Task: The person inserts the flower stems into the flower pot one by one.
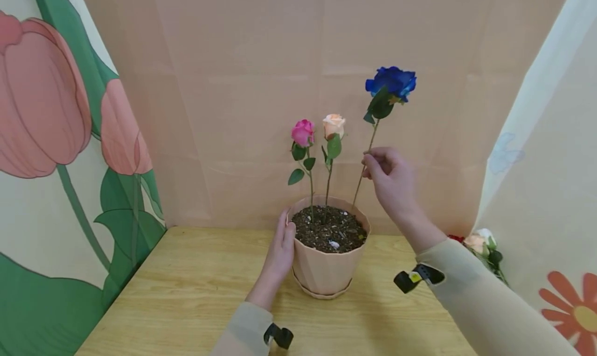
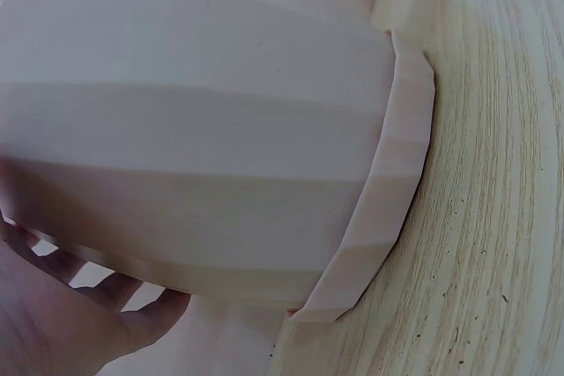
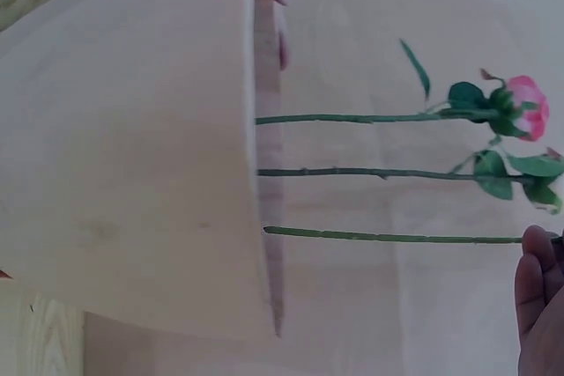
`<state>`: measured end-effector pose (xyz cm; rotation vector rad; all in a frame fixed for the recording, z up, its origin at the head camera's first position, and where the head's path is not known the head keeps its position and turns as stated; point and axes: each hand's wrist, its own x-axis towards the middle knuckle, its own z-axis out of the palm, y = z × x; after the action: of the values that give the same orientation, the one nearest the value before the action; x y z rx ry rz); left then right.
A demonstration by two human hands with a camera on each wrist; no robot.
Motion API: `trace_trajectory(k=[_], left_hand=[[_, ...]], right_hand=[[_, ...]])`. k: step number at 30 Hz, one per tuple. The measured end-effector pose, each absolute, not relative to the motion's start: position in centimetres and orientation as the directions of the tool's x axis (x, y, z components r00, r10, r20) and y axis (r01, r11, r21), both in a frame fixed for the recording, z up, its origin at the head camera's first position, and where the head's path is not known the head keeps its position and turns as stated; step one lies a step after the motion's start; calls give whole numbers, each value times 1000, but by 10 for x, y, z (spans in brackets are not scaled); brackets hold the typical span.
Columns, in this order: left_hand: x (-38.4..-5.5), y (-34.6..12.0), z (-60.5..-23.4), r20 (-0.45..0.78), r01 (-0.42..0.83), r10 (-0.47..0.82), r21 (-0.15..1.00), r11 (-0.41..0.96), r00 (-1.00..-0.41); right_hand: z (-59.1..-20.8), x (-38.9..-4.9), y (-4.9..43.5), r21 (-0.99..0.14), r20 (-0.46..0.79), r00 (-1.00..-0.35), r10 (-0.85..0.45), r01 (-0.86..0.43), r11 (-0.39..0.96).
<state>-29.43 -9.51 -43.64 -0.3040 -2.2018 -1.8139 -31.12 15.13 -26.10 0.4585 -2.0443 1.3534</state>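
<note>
My right hand (image 1: 392, 177) pinches the stem of a blue rose (image 1: 392, 84) between thumb and fingers, right of the pot. The stem slants down to the pot's back right rim; its lower tip shows just above the rim in the right wrist view. Against the left side of the pale pink flower pot (image 1: 326, 268) rests my left hand (image 1: 282, 247), fingers extended along the wall and fingertips at the rim. Dark soil (image 1: 331, 231) fills the pot. A magenta rose (image 1: 303, 133) and a peach rose (image 1: 334, 126) stand upright in it.
The pot stands in a matching saucer (image 1: 322, 295) on a wooden table (image 1: 200, 283). More flowers (image 1: 485, 244) lie at the right, partly behind my right forearm. A pink backdrop (image 1: 242, 86) hangs close behind the pot, with printed flower panels at either side.
</note>
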Motion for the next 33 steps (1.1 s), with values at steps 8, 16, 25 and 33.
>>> trace_trajectory(k=[8, 16, 25, 33], left_hand=[[-295, -94, -435, 326, 318, -15, 931, 179, -945], [-294, -94, -435, 320, 313, -11, 933, 179, -947], [-293, -94, -435, 322, 314, -12, 932, 182, -947], [-292, -95, -435, 319, 310, -17, 932, 187, -948]], right_hand=[[-276, -322, 141, -668, 690, -722, 39, -616, 417], [-284, -331, 135, -679, 663, -748, 10, -597, 428], [-297, -334, 133, -665, 637, -771, -8, -555, 499], [-308, -338, 132, -660, 627, -779, -31, -551, 511]])
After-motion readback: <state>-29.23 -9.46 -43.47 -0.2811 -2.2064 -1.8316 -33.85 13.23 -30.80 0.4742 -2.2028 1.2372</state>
